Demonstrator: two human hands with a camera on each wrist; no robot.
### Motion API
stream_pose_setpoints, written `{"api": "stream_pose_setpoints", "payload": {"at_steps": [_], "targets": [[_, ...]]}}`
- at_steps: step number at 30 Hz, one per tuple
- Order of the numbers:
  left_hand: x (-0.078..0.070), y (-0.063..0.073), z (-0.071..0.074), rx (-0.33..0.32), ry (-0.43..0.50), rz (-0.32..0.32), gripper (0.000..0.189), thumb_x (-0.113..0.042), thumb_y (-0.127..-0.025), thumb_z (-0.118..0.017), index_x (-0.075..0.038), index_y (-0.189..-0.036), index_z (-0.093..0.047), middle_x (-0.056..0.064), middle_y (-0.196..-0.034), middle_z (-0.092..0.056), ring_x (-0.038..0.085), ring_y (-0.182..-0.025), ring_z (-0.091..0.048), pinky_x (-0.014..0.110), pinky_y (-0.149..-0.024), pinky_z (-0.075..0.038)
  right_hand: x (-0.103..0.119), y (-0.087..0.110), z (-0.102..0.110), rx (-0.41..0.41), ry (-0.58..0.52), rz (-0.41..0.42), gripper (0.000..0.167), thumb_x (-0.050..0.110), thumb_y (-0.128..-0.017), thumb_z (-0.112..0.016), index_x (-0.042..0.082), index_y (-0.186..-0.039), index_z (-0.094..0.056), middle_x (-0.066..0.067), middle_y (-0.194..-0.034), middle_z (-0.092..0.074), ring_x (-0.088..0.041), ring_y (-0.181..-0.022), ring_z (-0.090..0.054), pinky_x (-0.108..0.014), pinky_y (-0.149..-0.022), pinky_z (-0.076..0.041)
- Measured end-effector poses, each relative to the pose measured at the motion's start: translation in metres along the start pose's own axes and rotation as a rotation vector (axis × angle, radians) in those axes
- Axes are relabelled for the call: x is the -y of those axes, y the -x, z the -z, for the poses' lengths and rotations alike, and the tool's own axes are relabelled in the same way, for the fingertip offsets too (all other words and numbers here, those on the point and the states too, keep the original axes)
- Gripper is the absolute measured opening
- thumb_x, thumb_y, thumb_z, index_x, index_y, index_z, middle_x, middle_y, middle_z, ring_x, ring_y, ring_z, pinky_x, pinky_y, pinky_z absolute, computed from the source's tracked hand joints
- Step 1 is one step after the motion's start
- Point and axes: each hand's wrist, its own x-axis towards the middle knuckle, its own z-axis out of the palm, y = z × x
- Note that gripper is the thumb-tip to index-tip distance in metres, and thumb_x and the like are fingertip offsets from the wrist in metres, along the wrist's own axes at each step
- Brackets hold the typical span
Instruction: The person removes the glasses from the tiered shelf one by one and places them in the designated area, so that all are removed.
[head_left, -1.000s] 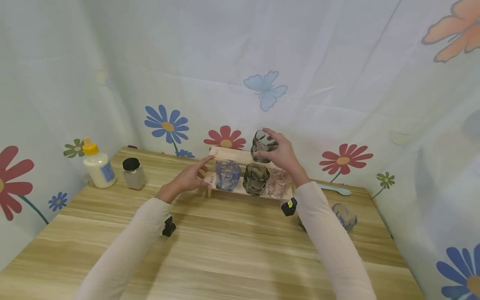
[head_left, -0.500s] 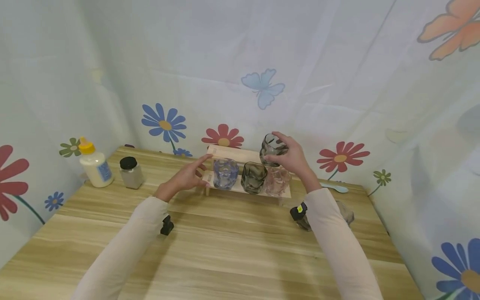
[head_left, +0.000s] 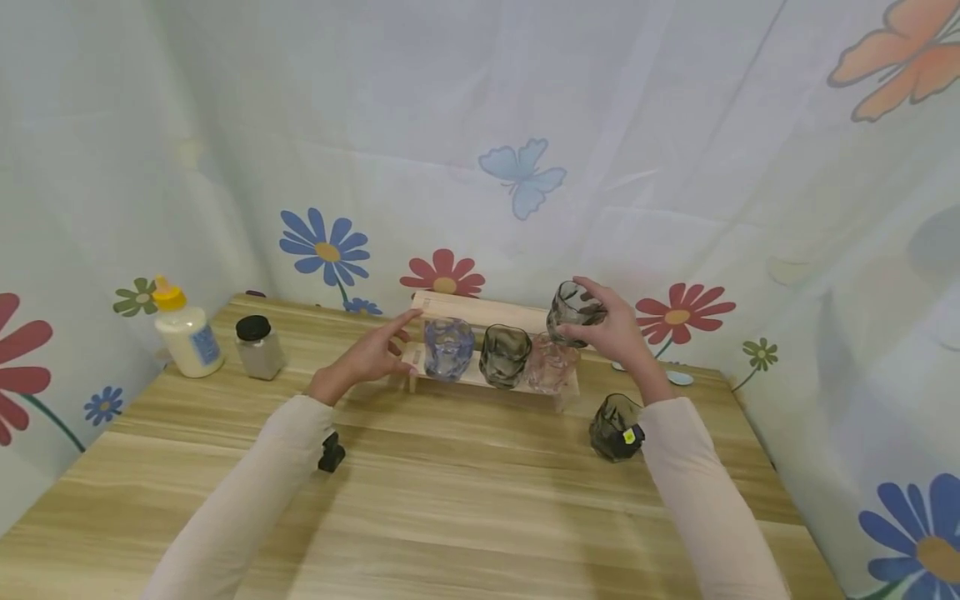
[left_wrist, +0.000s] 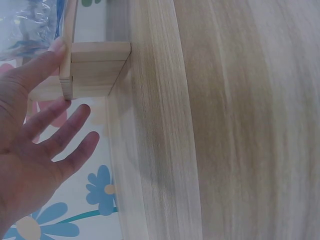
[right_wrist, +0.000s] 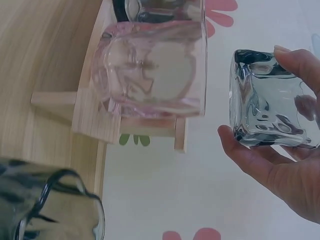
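In the head view, a two-tier wooden rack point(head_left: 487, 310) stands at the table's back. On its lower shelf are a blue glass point(head_left: 448, 350), a smoky grey glass point(head_left: 506, 358) and a pink glass point(head_left: 551, 365). My right hand point(head_left: 618, 335) grips another smoky glass point(head_left: 576, 312) between thumb and fingers, above the rack's right end. The right wrist view shows this held glass point(right_wrist: 270, 100) apart from the rack. At the rack's left end, my left hand point(head_left: 367, 354) touches the wood with thumb and index finger; the left wrist view shows its other fingers point(left_wrist: 75, 150) spread and relaxed.
Another smoky glass point(head_left: 613, 427) stands on the table point(head_left: 465, 500) below my right wrist. A pale blue spoon point(head_left: 678, 378) lies behind, partly hidden by the arm. At left are a yellow-capped bottle point(head_left: 189, 337) and a black-lidded jar point(head_left: 258, 350). A flowered curtain point(head_left: 360, 100) hangs behind.
My right hand has carried the smoky glass rightward and somewhat lower along the upper shelf. The smoky glass on the table has come into view from behind the sleeve. My left hand stays at the rack.
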Motion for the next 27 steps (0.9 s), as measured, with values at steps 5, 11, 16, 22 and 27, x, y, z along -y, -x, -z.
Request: {"api": "stream_pose_setpoints", "payload": {"at_steps": [5, 11, 16, 22, 27], "targets": [[-0.002, 0.001, 0.001, 0.008, -0.002, 0.01, 0.101, -0.014, -0.082, -0.083, -0.023, -0.16, -0.02, 0.027, -0.133, -0.056, 0.044, -0.111, -0.065, 0.055, -0.092, -0.054, -0.007, 0.008, 0.009, -0.007, 0.022, -0.003, 0.082, 0.029, -0.086, -0.08, 0.024, -0.156, -0.037, -0.021, -0.145, -0.048, -0.041, -0.129, -0.048, -0.062, -0.099, -0.045], [-0.001, 0.0, 0.0, 0.01, 0.0, 0.01, 0.101, -0.014, -0.082, -0.083, -0.023, -0.16, -0.02, 0.027, -0.133, -0.056, 0.045, -0.111, -0.064, 0.055, -0.092, -0.053, -0.017, 0.018, 0.019, -0.023, 0.031, -0.004, 0.083, 0.029, -0.085, -0.081, 0.023, -0.155, -0.038, -0.021, -0.15, -0.046, -0.042, -0.13, -0.049, -0.062, -0.097, -0.046], [-0.001, 0.0, 0.001, 0.011, 0.002, 0.005, 0.1, -0.013, -0.083, -0.083, -0.023, -0.16, -0.019, 0.028, -0.133, -0.056, 0.045, -0.111, -0.064, 0.056, -0.092, -0.053, -0.023, 0.026, 0.025, -0.045, 0.044, 0.0, 0.083, 0.028, -0.084, -0.082, 0.022, -0.155, -0.039, -0.021, -0.141, -0.053, -0.04, -0.122, -0.056, -0.06, -0.09, -0.051], [0.0, 0.0, 0.001, 0.013, 0.007, 0.007, 0.101, -0.013, -0.083, -0.082, -0.023, -0.16, -0.019, 0.027, -0.133, -0.055, 0.044, -0.111, -0.064, 0.055, -0.092, -0.054, -0.03, 0.033, 0.03, -0.04, 0.062, 0.003, 0.082, 0.026, -0.084, -0.082, 0.019, -0.155, -0.039, -0.021, -0.134, -0.056, -0.04, -0.118, -0.058, -0.059, -0.09, -0.051], [0.0, -0.001, 0.001, 0.012, 0.013, 0.016, 0.101, -0.013, -0.083, -0.082, -0.025, -0.16, -0.019, 0.026, -0.134, -0.055, 0.044, -0.112, -0.064, 0.055, -0.092, -0.054, -0.035, 0.04, 0.034, -0.037, 0.057, -0.007, 0.082, 0.026, -0.085, -0.082, 0.019, -0.155, -0.039, -0.022, -0.132, -0.057, -0.04, -0.119, -0.058, -0.057, -0.086, -0.052]]}}
